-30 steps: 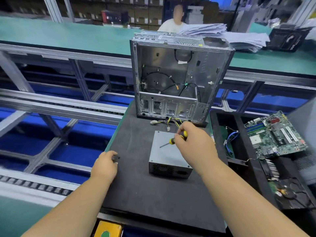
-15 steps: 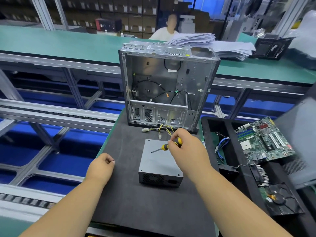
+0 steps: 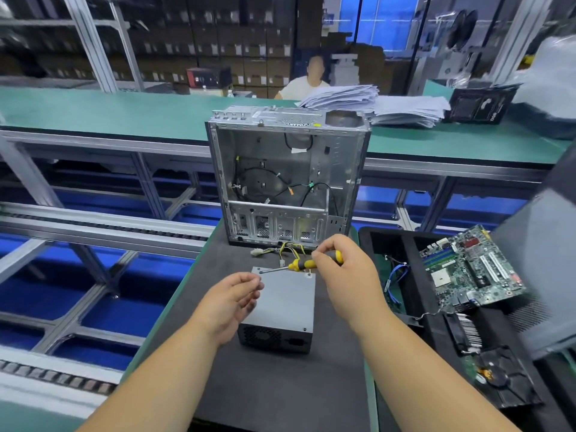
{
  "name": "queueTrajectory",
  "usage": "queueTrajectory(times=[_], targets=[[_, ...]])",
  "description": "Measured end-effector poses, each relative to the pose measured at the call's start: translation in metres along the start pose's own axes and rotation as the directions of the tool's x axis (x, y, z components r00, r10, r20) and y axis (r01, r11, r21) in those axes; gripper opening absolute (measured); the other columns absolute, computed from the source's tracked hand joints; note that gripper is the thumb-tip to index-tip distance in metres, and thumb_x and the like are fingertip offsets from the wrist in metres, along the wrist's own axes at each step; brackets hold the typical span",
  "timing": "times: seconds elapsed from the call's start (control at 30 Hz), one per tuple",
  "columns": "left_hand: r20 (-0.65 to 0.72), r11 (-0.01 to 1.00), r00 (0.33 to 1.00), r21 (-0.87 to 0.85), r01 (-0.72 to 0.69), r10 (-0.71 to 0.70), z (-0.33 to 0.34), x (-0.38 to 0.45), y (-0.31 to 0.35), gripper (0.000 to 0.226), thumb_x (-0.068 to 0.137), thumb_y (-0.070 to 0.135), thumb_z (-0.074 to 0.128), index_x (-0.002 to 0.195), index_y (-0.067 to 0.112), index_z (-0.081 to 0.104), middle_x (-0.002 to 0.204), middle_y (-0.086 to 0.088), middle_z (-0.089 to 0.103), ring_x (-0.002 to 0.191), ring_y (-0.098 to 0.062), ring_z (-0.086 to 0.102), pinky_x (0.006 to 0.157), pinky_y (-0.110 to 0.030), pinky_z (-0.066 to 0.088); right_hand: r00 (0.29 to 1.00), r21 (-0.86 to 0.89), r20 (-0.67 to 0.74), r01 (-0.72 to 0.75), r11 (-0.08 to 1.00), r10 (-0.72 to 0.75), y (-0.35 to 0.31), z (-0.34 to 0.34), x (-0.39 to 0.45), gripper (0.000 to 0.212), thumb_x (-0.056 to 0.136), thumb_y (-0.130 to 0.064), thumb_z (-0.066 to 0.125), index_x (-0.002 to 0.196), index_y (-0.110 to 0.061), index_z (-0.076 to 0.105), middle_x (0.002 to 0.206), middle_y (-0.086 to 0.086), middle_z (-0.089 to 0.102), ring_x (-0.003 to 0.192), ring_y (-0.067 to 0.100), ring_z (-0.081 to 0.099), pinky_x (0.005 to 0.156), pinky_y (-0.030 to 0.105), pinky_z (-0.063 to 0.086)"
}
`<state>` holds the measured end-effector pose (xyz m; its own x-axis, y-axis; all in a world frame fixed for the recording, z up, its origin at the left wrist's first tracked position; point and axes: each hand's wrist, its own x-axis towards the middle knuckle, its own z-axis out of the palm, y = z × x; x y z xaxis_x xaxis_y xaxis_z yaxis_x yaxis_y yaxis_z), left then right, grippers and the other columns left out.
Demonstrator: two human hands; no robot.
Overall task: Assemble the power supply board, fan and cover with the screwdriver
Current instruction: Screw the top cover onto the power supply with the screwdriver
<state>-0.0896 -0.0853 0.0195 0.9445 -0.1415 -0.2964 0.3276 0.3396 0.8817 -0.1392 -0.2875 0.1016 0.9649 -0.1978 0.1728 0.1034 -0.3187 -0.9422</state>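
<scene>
A grey power supply box (image 3: 286, 300) lies on the black mat (image 3: 280, 388), its yellow and black cables (image 3: 282, 251) trailing toward the open metal computer case (image 3: 286, 179) standing behind it. My right hand (image 3: 346, 272) grips the yellow-handled screwdriver (image 3: 304, 264), whose tip points left over the box's far left corner. My left hand (image 3: 230, 304) hovers at the box's left side, thumb and forefinger pinched together just below the tip on a small part too tiny to make out. A black fan (image 3: 498, 375) lies in the tray at right. A grey cover panel (image 3: 545, 275) leans at the far right.
A black tray (image 3: 411, 244) to the right holds a green motherboard (image 3: 467, 269), a blue cable and a finned heat sink (image 3: 464, 332). A conveyor frame runs along the left. Behind the case, a green bench carries paper stacks (image 3: 374, 104), and a person sits beyond it.
My left hand left the mat's left edge, where it touched a small dark part, and came right to the screwdriver tip. My right hand stayed over the box.
</scene>
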Motion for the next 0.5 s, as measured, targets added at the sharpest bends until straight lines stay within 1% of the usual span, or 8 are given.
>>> queueTrajectory(times=[0.03,0.1,0.17,0.23,0.33,0.4,0.43,0.5], targets=[[0.003,1.0,1.0,-0.003,0.007,-0.007,0.004,-0.002,-0.003,0.006,0.092,0.004,0.06,0.094,0.007,0.064,0.079,-0.003,0.068,0.064,-0.008,0.061,0.056,-0.016,0.052,1.0,-0.006,-0.002,-0.007,1.0,0.007,0.001,-0.005,-0.001,0.018,0.09,-0.018,0.056,0.074,-0.026,0.055,0.055,0.001,0.047,0.043,0.008,0.033,0.041,0.02,0.026],[0.007,0.999,1.0,-0.03,0.016,-0.016,0.013,-0.006,-0.01,0.008,0.092,0.003,0.06,0.097,0.006,0.065,0.079,-0.004,0.069,0.064,-0.008,0.061,0.056,-0.016,0.052,1.0,-0.009,0.013,-0.021,1.0,0.021,0.004,-0.014,-0.004,0.017,0.089,-0.02,0.057,0.074,-0.027,0.056,0.061,0.007,0.044,0.046,0.012,0.03,0.041,0.021,0.026],[0.016,0.998,1.0,-0.065,0.024,-0.023,0.022,-0.01,-0.016,0.01,0.092,0.003,0.059,0.099,0.004,0.066,0.08,-0.004,0.069,0.065,-0.008,0.062,0.056,-0.017,0.053,0.999,-0.011,0.034,-0.03,1.0,0.03,0.006,-0.022,-0.009,0.015,0.089,-0.022,0.057,0.075,-0.027,0.056,0.061,0.002,0.039,0.046,0.011,0.03,0.038,0.019,0.025],[0.016,0.995,1.0,-0.098,0.021,-0.019,0.029,-0.014,-0.02,0.011,0.092,0.003,0.059,0.1,0.003,0.066,0.08,-0.004,0.069,0.065,-0.009,0.063,0.056,-0.017,0.053,0.998,-0.006,0.048,-0.027,1.0,0.027,0.009,-0.028,-0.015,0.013,0.089,-0.022,0.056,0.077,-0.026,0.056,0.057,-0.005,0.042,0.045,0.011,0.029,0.037,0.019,0.025],[0.006,0.985,1.0,-0.174,0.001,0.0,0.037,-0.02,-0.024,0.011,0.091,0.004,0.059,0.1,0.003,0.065,0.079,-0.003,0.069,0.064,-0.009,0.063,0.055,-0.017,0.053,0.999,0.006,0.046,-0.007,1.0,0.006,0.011,-0.037,-0.022,0.01,0.089,-0.022,0.055,0.079,-0.025,0.056,0.056,-0.005,0.055,0.045,0.011,0.03,0.038,0.018,0.026],[0.006,0.978,1.0,-0.209,-0.003,0.004,0.039,-0.024,-0.026,0.011,0.091,0.005,0.059,0.1,0.003,0.065,0.077,-0.002,0.068,0.064,-0.008,0.062,0.056,-0.017,0.053,0.999,0.01,0.043,0.008,1.0,-0.008,0.012,-0.042,-0.025,0.012,0.09,-0.021,0.055,0.078,-0.026,0.055,0.056,-0.008,0.057,0.044,0.009,0.03,0.037,0.017,0.026],[0.01,0.977,1.0,-0.214,-0.003,0.005,0.04,-0.026,-0.026,0.012,0.09,0.005,0.06,0.1,0.004,0.066,0.077,-0.002,0.068,0.064,-0.008,0.062,0.056,-0.017,0.053,0.999,0.005,0.04,0.011,1.0,-0.011,0.012,-0.043,-0.026,0.013,0.09,-0.021,0.056,0.078,-0.027,0.055,0.056,-0.006,0.056,0.043,0.009,0.031,0.038,0.018,0.026],[0.017,0.98,1.0,-0.2,-0.004,0.008,0.04,-0.029,-0.027,0.011,0.088,0.006,0.062,0.098,0.004,0.066,0.078,-0.002,0.068,0.065,-0.008,0.062,0.056,-0.017,0.053,0.999,-0.011,0.043,0.016,1.0,-0.015,0.013,-0.044,-0.028,0.013,0.09,-0.022,0.056,0.078,-0.028,0.056,0.063,0.006,0.055,0.044,0.01,0.031,0.039,0.02,0.027]])
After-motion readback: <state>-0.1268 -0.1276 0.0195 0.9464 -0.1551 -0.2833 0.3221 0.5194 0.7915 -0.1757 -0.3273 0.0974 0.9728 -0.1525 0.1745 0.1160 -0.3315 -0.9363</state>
